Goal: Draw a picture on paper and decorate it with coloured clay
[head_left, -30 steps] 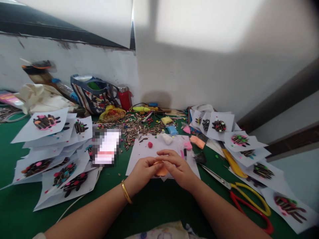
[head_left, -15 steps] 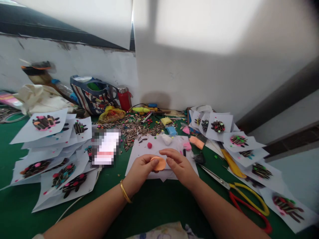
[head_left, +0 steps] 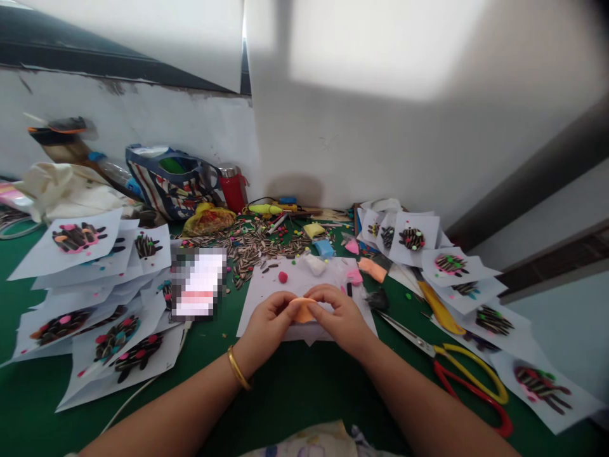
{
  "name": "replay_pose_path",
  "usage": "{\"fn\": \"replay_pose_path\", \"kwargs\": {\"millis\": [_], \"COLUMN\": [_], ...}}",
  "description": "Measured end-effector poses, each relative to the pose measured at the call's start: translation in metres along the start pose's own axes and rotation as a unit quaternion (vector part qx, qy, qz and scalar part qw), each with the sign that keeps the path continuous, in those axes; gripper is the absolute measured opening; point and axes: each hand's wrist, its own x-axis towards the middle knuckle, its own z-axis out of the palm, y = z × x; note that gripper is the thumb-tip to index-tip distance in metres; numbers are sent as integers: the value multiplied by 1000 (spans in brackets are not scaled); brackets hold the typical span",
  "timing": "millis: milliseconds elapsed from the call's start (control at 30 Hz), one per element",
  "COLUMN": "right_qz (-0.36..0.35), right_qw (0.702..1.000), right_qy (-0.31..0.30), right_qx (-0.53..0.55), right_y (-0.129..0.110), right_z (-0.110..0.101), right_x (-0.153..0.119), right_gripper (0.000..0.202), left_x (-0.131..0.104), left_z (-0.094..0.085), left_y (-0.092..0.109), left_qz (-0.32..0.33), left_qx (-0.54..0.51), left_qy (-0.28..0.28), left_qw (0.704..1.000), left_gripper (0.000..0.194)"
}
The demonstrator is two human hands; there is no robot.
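Indoors, at a green table (head_left: 295,393) before a pale wall (head_left: 380,152), we pinch orange clay (head_left: 303,310) between left hand (head_left: 267,325) and right hand (head_left: 343,320) over white paper (head_left: 262,284), rounded edge wallward, long axis unclear.

An indoor handicraft workspace is indicated. Striped sunflower seeds (head_left: 247,251) are heaped on a green tabletop (head_left: 285,393) set against a whitish wall (head_left: 333,139); orange modelling clay (head_left: 303,310) is held at white paper (head_left: 262,284), large scissors (head_left: 412,335) are laid alongside, and seed-decorated pictures (head_left: 495,319) are overlapped at both sides. Whether home or classroom cannot be established.
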Motion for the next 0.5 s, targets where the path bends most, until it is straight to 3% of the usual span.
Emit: {"fn": "replay_pose_path", "kwargs": {"millis": [300,500], "right_qz": [26,36], "right_qw": [999,998], "right_qy": [-18,-42], "right_qx": [-7,-26], "right_y": [-2,0], "right_z": [1,3], "right_x": [-1,-1], "right_gripper": [13,12], "left_x": [0,1], "left_z": [-3,-3], "left_y": [1,2], "left_qz": [24,25], "left_qx": [23,58], "left_qy": [6,7], "left_qw": [999,998], "left_gripper": [34,25]}}
